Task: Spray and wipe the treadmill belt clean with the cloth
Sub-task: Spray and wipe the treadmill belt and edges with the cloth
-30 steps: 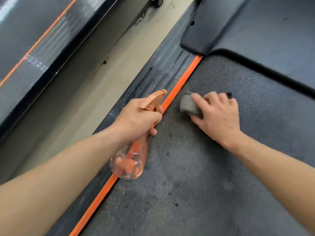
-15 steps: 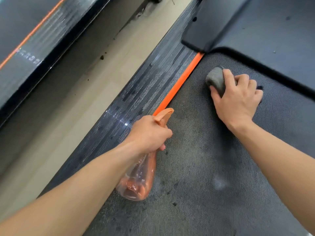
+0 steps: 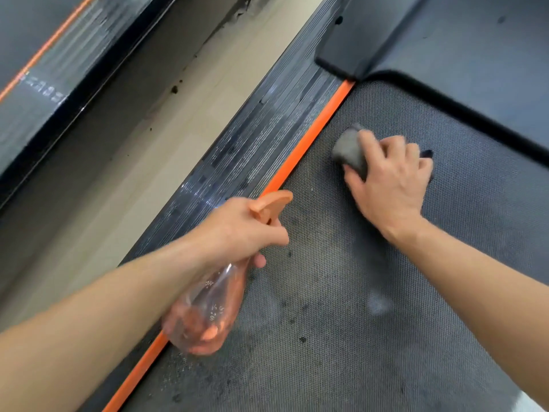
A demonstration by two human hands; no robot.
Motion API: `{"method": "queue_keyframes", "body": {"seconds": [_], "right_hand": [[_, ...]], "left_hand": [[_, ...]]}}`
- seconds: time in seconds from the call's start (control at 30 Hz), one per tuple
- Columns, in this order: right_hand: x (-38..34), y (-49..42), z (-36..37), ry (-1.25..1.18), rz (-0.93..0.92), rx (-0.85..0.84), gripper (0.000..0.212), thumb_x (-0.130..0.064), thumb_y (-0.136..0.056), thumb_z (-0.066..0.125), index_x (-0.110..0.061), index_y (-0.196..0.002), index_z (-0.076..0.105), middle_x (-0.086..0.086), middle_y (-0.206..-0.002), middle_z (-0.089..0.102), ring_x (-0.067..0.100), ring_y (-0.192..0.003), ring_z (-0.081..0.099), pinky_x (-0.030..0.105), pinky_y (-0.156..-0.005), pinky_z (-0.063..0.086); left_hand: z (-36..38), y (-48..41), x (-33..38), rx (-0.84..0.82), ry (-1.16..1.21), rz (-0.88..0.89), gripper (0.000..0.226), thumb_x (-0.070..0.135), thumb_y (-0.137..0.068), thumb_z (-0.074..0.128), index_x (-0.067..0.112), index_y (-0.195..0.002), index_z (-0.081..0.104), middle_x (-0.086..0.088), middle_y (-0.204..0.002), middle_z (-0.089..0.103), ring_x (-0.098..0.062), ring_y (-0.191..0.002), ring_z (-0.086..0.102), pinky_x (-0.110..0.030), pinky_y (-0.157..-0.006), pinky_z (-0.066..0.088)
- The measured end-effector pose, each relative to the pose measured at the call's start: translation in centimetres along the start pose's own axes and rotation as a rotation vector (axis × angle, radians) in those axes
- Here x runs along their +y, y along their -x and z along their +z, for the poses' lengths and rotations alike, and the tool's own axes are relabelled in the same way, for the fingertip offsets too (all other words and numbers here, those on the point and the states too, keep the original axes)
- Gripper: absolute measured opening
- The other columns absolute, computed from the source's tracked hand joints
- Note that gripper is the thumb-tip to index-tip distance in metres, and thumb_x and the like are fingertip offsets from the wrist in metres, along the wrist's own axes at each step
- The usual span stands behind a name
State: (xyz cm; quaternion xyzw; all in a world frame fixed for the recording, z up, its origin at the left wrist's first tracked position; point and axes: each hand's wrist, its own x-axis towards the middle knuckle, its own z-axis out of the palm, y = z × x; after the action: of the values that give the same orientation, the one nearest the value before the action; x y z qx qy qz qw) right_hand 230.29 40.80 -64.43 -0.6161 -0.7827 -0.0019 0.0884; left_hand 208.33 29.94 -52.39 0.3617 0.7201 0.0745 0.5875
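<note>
The textured grey treadmill belt (image 3: 341, 292) fills the middle and right, with dark specks and a pale smear on it. My left hand (image 3: 240, 230) grips the neck of an orange spray bottle (image 3: 208, 310), nozzle pointing up-right over the belt's left edge. My right hand (image 3: 389, 179) presses a folded grey cloth (image 3: 349, 150) flat on the belt near its front end; most of the cloth is hidden under the palm.
An orange strip (image 3: 309, 135) borders the belt, beside a ribbed black side rail (image 3: 261, 129). The dark motor cover (image 3: 445, 40) lies ahead. Beige floor (image 3: 166, 138) separates this treadmill from another machine (image 3: 44, 69) at far left.
My right hand slid the cloth up toward the motor cover, then back down a little. My left hand with the bottle drifted right, over the belt's edge.
</note>
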Motion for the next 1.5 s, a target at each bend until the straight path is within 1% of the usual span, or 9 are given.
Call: {"method": "queue_keyframes", "body": {"seconds": [0.2,0.27,0.4,0.47,0.77,1.0,1.23,1.4,1.5], "right_hand": [[-5.0,10.2,0.1,-0.05,-0.794,-0.077,0.069,-0.053,-0.078,0.062,-0.022,-0.139,0.054,0.009,-0.113,0.061,0.032,-0.089,0.056,0.045,-0.071,0.039],[-3.6,6.8,0.8,-0.011,-0.705,-0.029,0.067,-0.054,-0.079,0.066,-0.024,-0.138,0.055,0.008,-0.112,0.061,0.032,-0.089,0.056,0.045,-0.072,0.041],[-0.8,-1.7,0.6,0.039,-0.071,-0.019,0.059,-0.056,-0.089,0.056,-0.028,-0.14,0.048,0.014,-0.12,0.055,0.038,-0.105,0.052,0.051,-0.085,0.041],[-2.1,-1.0,0.6,0.049,0.01,-0.031,0.062,-0.052,-0.088,0.057,-0.025,-0.142,0.045,0.015,-0.122,0.052,0.038,-0.108,0.05,0.051,-0.086,0.04],[-5.6,14.7,-0.4,-0.1,-0.894,-0.132,0.075,-0.054,-0.074,0.069,-0.021,-0.139,0.053,0.006,-0.112,0.061,0.029,-0.088,0.055,0.044,-0.07,0.04],[-0.7,1.2,0.3,0.009,-0.001,-0.027,0.061,-0.054,-0.091,0.054,-0.023,-0.142,0.046,0.017,-0.12,0.054,0.039,-0.105,0.051,0.052,-0.085,0.042],[-3.1,9.4,0.8,-0.001,-0.432,0.0,0.064,-0.051,-0.084,0.065,-0.022,-0.139,0.055,0.011,-0.111,0.06,0.035,-0.091,0.054,0.045,-0.072,0.039],[1.7,4.6,0.1,0.049,-0.022,0.002,0.059,-0.056,-0.092,0.052,-0.025,-0.142,0.045,0.017,-0.12,0.054,0.04,-0.103,0.052,0.05,-0.081,0.039],[4.4,2.4,-0.6,0.029,0.11,-0.013,0.06,-0.056,-0.094,0.047,-0.024,-0.145,0.041,0.021,-0.127,0.051,0.043,-0.11,0.049,0.054,-0.088,0.039]], "left_hand": [[-2.7,0.2,-0.3,0.169,-0.009,0.07,0.051,0.039,-0.055,0.074,0.026,-0.105,0.077,-0.005,-0.093,0.078,-0.02,-0.055,0.07,-0.048,-0.082,0.063],[-3.5,0.0,-0.6,0.136,0.009,0.064,0.038,0.033,-0.059,0.075,0.02,-0.095,0.077,-0.012,-0.093,0.075,-0.019,-0.059,0.07,-0.041,-0.07,0.064],[-3.9,0.0,-1.6,0.094,0.095,0.044,0.023,0.02,-0.069,0.078,0.015,-0.091,0.075,-0.003,-0.09,0.073,-0.02,-0.06,0.067,-0.028,-0.058,0.054],[-3.8,0.1,-2.1,0.112,0.133,0.035,0.014,0.015,-0.074,0.076,0.015,-0.088,0.075,0.001,-0.088,0.072,-0.02,-0.056,0.066,-0.026,-0.054,0.05],[-2.7,0.2,-3.1,0.119,0.096,0.03,0.013,0.02,-0.07,0.074,0.018,-0.083,0.073,0.0,-0.083,0.072,-0.019,-0.051,0.064,-0.027,-0.061,0.05],[-1.1,0.5,-5.0,0.072,0.12,-0.006,0.02,0.021,-0.066,0.072,0.017,-0.086,0.076,0.003,-0.084,0.073,-0.02,-0.066,0.068,-0.038,-0.069,0.061],[0.7,0.4,-4.8,0.095,0.004,-0.064,0.01,0.015,-0.082,0.073,0.017,-0.092,0.075,0.003,-0.082,0.073,-0.013,-0.051,0.068,-0.031,-0.066,0.058],[1.1,0.3,-5.0,0.119,-0.155,-0.107,0.01,0.024,-0.086,0.069,0.014,-0.087,0.072,0.001,-0.069,0.07,-0.011,-0.058,0.072,-0.036,-0.074,0.058],[1.4,0.4,-5.1,0.084,-0.179,-0.12,0.019,0.026,-0.087,0.067,0.028,-0.104,0.075,-0.005,-0.087,0.081,-0.011,-0.061,0.073,-0.033,-0.072,0.059]]}}
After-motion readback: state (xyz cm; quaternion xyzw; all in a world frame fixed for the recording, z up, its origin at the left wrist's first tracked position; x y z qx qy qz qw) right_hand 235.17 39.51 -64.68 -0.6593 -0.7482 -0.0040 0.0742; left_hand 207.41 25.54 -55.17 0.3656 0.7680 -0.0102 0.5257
